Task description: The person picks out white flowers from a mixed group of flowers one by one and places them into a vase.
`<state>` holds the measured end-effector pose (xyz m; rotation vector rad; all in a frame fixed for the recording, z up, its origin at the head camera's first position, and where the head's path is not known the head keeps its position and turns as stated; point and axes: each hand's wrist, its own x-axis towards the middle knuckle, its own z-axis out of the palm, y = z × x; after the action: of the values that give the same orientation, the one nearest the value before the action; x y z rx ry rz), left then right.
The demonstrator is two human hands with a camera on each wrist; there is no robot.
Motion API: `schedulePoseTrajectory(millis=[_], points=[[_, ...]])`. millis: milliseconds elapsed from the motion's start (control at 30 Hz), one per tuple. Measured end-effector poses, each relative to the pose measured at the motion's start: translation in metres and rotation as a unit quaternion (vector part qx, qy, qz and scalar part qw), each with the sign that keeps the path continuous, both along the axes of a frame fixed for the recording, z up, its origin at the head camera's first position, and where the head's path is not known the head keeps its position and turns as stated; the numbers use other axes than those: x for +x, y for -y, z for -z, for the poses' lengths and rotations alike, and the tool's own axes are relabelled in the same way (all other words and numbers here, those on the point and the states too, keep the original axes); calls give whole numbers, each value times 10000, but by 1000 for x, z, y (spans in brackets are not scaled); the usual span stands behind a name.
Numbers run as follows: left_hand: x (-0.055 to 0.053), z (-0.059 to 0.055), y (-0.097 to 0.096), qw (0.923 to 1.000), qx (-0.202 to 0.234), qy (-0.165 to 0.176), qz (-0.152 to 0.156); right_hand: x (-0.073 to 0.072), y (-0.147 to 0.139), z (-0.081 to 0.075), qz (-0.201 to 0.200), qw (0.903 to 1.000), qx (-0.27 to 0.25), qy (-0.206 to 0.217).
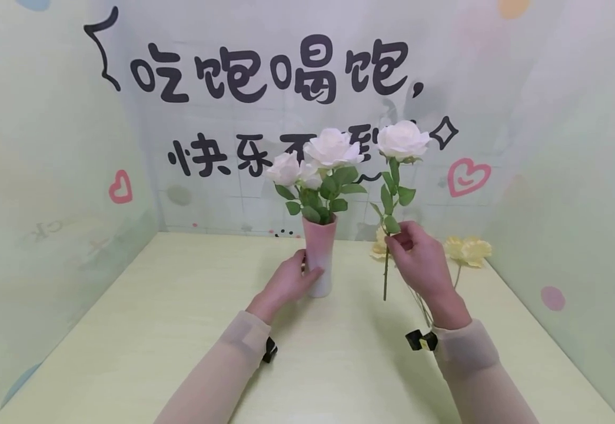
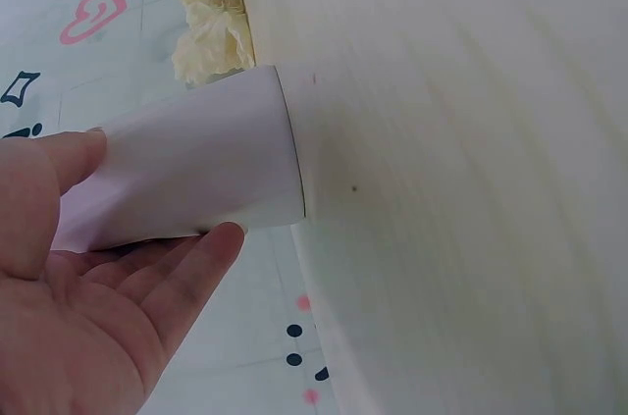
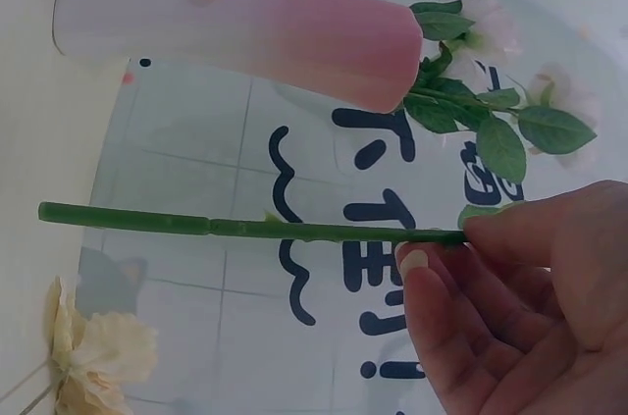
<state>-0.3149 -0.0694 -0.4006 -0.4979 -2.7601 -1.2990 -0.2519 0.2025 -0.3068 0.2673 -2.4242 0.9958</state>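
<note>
A pink-to-white vase [image 1: 320,253] stands upright on the table, with several pale pink-white roses [image 1: 333,148] and green leaves rising from its mouth. My left hand [image 1: 289,279] grips the lower part of this vase, thumb in front and fingers around the far side. To the right, my right hand [image 1: 425,259] pinches the green stem [image 3: 245,228] of a single white rose [image 1: 404,141] between thumb and fingertips. That rose is held upright, its bloom about level with those in the vase and its bare stem end hanging above the table.
Yellow flowers [image 1: 468,251] on thin stems lie on the table behind and beside my right hand. The pale wooden table [image 1: 127,330] meets a printed back wall [image 1: 206,203] with black lettering, and side walls close in left and right.
</note>
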Motion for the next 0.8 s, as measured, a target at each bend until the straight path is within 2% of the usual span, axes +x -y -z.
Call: schedulePoseTrajectory(millis=[233, 567, 800], points=[[1, 0, 1, 10000, -12, -46, 23, 5, 2, -5, -27, 9999, -70, -130], [-1, 1, -1, 9999, -45, -81, 106, 12, 6, -12, -102, 9963, -380, -759], [-1, 0, 0, 9999, -86, -50, 15, 10, 17, -35, -453, 9912, -806, -947]])
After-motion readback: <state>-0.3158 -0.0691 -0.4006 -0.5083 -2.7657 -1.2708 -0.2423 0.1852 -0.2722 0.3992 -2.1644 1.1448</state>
